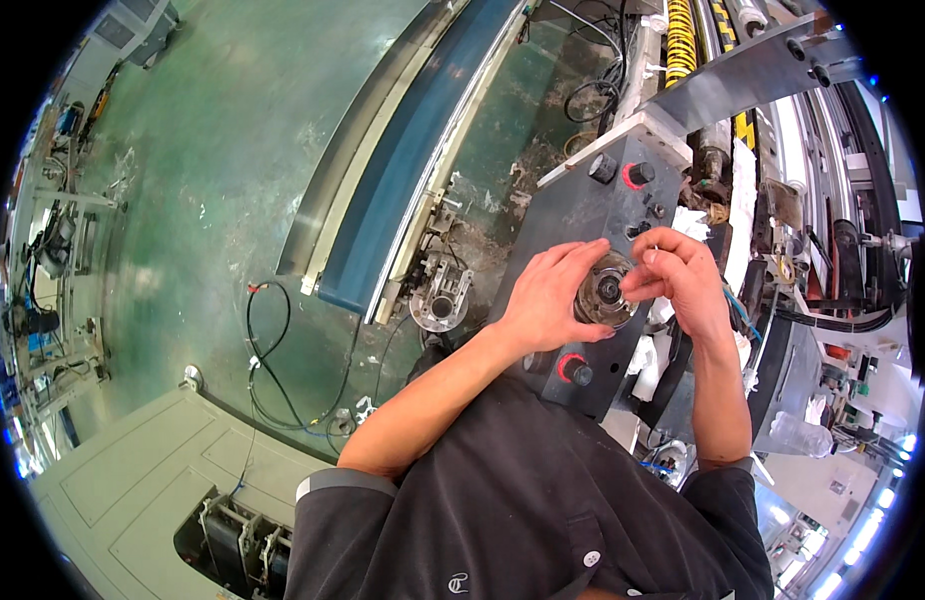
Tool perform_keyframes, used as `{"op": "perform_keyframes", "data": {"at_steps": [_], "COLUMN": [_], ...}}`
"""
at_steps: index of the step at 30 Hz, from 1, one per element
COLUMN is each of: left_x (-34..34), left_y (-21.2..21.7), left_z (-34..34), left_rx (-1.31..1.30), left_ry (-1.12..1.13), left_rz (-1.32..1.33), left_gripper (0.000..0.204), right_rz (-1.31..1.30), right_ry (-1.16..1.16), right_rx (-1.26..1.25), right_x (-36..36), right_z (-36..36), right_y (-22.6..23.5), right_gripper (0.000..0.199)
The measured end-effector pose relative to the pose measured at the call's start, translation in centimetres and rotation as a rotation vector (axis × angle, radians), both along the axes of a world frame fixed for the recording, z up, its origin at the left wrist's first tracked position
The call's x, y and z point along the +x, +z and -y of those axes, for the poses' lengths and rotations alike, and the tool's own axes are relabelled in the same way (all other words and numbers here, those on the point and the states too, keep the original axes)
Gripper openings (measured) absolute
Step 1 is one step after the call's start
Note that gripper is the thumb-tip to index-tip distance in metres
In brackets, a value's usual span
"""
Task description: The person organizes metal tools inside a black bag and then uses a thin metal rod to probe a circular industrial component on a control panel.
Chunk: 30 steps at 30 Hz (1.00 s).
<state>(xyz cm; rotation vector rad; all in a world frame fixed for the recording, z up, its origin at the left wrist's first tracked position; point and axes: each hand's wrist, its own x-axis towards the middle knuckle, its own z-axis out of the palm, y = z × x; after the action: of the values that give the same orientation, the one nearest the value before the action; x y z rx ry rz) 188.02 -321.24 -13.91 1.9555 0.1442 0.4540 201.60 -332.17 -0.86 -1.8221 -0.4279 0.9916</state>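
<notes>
A round, greasy metal hub (609, 291) with a ring-shaped centre sits at the upright face of a dark grey machine block (531, 238). My left hand (551, 297) spans it from the left, the thumb at its lower edge and the fingers along its upper edge. At the hub's right side is my right hand (680, 275), its fingers curled and the thumb drawn in close to them. Whatever small thing the right fingers may hold is too small to make out. Black knobs with red rings (638, 176) stick out above the hub and below it.
Left of the block runs a blue conveyor belt (403, 180) with metal side rails. A metal bracket (441, 300) is at its near end, and black cables (273, 350) loop on the green floor. Rollers (783, 130) and a steel plate (738, 75) stand to the right.
</notes>
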Motion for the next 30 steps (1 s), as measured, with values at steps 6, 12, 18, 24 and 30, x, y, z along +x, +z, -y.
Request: {"op": "perform_keyframes", "data": {"at_steps": [6,12,18,24,30], "left_x": [-0.1,0.1,-0.1,0.1,-0.1], "left_y": [-0.1,0.1,-0.1,0.2,-0.1], "left_z": [0.0,0.1,0.1,0.0,0.0], "left_rx": [0.001,0.002,0.002,0.001,-0.005], "left_ry": [0.014,0.01,0.01,0.006,0.013], "left_rz": [0.013,0.007,-0.005,0.014,0.006], "left_gripper": [0.101,0.101,0.101,0.102,0.101], "right_rz": [0.096,0.146,-0.119,-0.055,0.11], "right_ry": [0.017,-0.082,-0.324,-0.142,-0.142], "right_rx": [0.145,0.286,0.269,0.228,0.262], "right_x": [-1.0,-2.5,-1.6,-1.1,-2.6], "right_z": [0.8,1.7,0.4,1.0,0.3], "right_y": [-1.1,-4.4,-4.1,-3.5,-3.1], "right_gripper": [0.038,0.042,0.051,0.03,0.02]}}
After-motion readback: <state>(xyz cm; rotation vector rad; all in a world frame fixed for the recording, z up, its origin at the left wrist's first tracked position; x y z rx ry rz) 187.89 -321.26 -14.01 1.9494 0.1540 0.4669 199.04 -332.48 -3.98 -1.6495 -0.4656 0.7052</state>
